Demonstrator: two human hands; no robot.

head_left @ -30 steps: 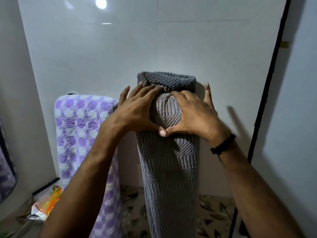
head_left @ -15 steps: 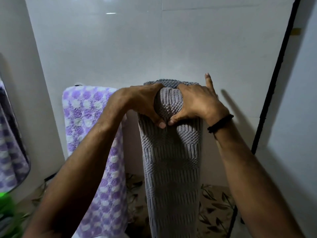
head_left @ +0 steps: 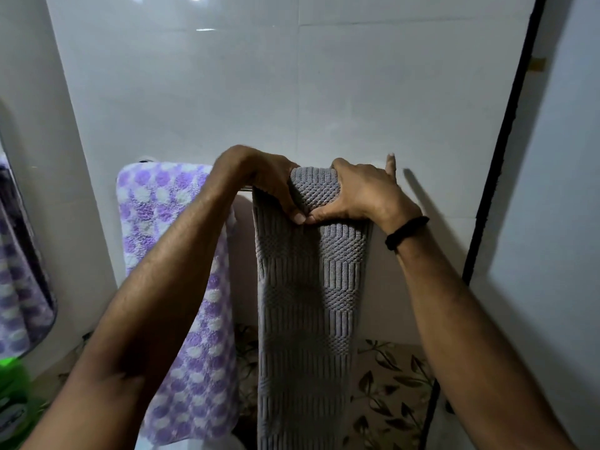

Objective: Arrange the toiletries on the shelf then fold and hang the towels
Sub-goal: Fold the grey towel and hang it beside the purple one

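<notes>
Two hands at centre frame, both clamped on the top fold of the grey towel (head_left: 305, 303). On the left of the fold, the left hand (head_left: 269, 183), curled over it, thumb pressed down the front face, fingertips hidden behind the cloth. On the right, the right hand (head_left: 360, 194), gripping likewise, thumb laid across the front and touching the other thumb's tip, one finger (head_left: 391, 164) standing straight up by the white wall (head_left: 292, 92), a black wristband (head_left: 406, 232) on the wrist. Drapes over a thin rail (head_left: 245, 190) and hangs as a long narrow strip to the lower edge of the frame. Just beside it, left of centre, a purple-and-white dotted towel (head_left: 181, 287), partly behind the left forearm. Lower right, leaf-patterned floor (head_left: 389, 384); far lower left, something bright green (head_left: 13, 378), too blurred to tell.
</notes>
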